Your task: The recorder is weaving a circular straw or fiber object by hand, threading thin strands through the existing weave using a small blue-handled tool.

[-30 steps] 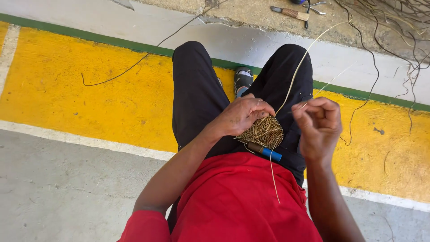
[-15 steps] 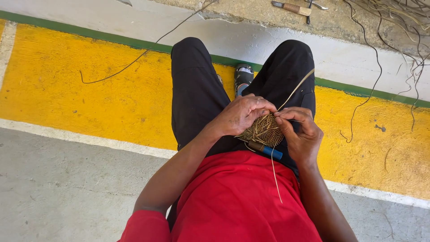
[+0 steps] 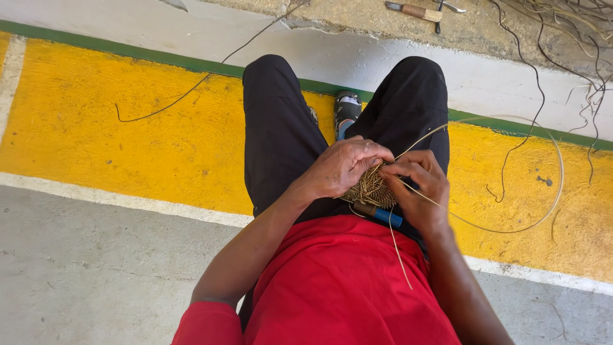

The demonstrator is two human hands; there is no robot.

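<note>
a wide yellow painted band (image 3: 115, 147) spans the floor under the seated person's black trousers (image 3: 281, 140). over the lap, the left hand (image 3: 341, 169) cups a small woven fibre disc (image 3: 370, 190) from above, fingers curled shut on it. the right hand (image 3: 418, 191) touches the disc's right edge, pinching a pale strand (image 3: 549, 191) that loops out rightward. a blue-handled tool (image 3: 383, 214) lies just beneath.

Black-trousered knees (image 3: 281, 128) hem the lap on both sides, a looping strand (image 3: 543, 211) arcs rightward; yellow floor (image 3: 128, 140) lies open leftward.
</note>
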